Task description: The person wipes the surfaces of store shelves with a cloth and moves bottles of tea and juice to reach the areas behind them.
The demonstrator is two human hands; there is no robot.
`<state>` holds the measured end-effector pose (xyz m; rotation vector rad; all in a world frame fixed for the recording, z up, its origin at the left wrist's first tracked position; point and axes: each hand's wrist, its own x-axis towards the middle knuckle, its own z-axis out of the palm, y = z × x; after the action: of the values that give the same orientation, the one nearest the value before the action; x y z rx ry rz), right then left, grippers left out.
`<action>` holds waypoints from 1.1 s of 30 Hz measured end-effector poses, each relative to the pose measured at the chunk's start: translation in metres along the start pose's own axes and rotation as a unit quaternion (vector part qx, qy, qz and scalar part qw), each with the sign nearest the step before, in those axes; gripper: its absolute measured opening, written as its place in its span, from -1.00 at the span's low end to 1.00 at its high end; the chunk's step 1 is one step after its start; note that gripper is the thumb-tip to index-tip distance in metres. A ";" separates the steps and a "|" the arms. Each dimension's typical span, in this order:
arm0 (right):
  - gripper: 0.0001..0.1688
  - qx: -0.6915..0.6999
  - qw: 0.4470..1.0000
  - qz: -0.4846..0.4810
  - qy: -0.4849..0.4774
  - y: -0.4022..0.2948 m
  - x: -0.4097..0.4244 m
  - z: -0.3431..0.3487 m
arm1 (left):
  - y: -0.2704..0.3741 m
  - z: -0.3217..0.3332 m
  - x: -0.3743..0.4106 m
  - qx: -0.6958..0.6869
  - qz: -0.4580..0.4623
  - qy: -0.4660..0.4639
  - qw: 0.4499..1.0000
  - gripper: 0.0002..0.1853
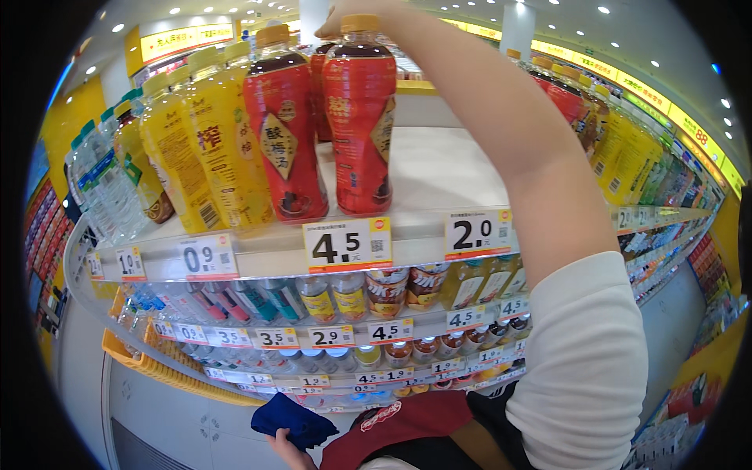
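My right hand (333, 19) reaches up to the top shelf, at the cap of a red plastic drink bottle (359, 123); part of it is cut off at the picture's top, so its hold is unclear. Another red bottle (285, 129) stands just left of that one, with a third behind them. Down at the bottom, my left hand (288, 449) holds a folded dark blue cloth (292, 420). The white shelf (446, 158) bears price tags along its front edge.
Yellow drink bottles (205, 141) and clear water bottles (103, 182) stand to the left. Lower shelves carry more drinks, and yellow baskets (176, 376) sit below left. More bottles (623, 147) line the shelf at the right.
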<state>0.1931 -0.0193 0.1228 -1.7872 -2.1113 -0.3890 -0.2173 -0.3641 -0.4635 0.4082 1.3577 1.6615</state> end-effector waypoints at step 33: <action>-0.55 -0.161 0.977 -0.066 0.125 0.074 -0.169 -0.082 | -0.016 0.019 0.005 -0.019 -0.010 -0.105 0.994 -0.35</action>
<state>0.2981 -0.1920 0.1234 -1.6564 -2.0817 -0.9882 -0.1987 -0.3491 -0.4727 0.5292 1.1689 1.5783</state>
